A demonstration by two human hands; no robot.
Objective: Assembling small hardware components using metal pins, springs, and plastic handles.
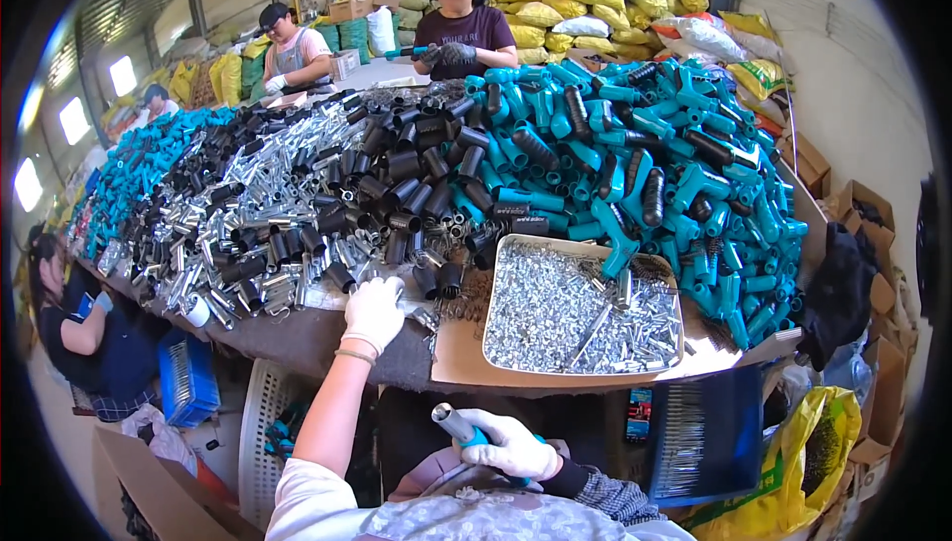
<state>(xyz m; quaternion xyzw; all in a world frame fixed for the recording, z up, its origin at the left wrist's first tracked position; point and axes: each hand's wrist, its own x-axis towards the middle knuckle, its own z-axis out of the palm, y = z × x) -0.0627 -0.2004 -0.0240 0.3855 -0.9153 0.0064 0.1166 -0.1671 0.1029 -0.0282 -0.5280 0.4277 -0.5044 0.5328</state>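
Observation:
My left hand (374,315), in a white glove, is stretched out to the near edge of the heaped table. Its fingers look bent and pressed together beside black sleeves (424,281) and small metal parts; anything held there is hidden. Low in front of my body, my right hand (514,445), also gloved in white, is wrapped round a teal-handled tool (480,439). The tool's grey metal tube (451,421) points up and to the left, with its round end showing. A tray (678,348) of small shiny metal pieces lies ahead on the right, a teal pistol-shaped housing (616,237) leaning into it.
Teal housings (734,243) are heaped right, bright metal tubes (213,234) left. Blue crates (694,442) (188,379) and a white perforated basket (260,432) stand below the table edge. A yellow sack (803,462) sits lower right. Co-workers are across the table and at left.

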